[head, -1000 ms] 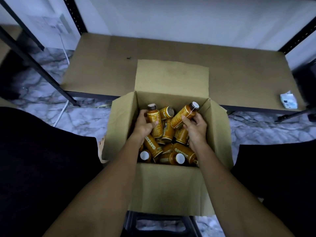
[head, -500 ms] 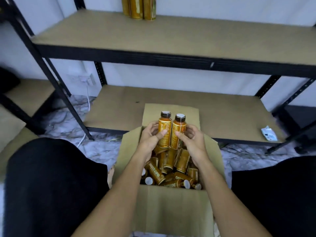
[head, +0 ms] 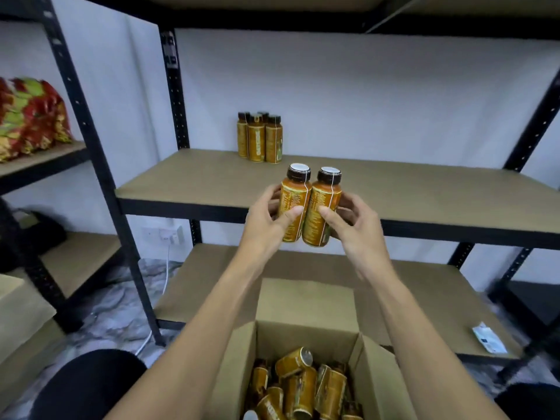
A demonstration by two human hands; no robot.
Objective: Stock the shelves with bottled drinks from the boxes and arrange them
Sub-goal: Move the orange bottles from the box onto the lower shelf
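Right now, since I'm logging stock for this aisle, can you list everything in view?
held bottles: two, amber with dark caps, upright side by side before the middle shelf edge
shelf bottles: four, amber, clustered at the back of the middle shelf
cardboard box: one, brown, open, bottom centre
boxed bottles: count unclear, amber, jumbled in the cardboard box
shelving unit: one, black frame with tan boards, ahead
snack bags: count unclear, red and green, on the left rack
white packet: one, on the lower shelf, right
wall socket: one, white, low on the wall, left
left hand: grips the left held bottle
right hand: grips the right held bottle
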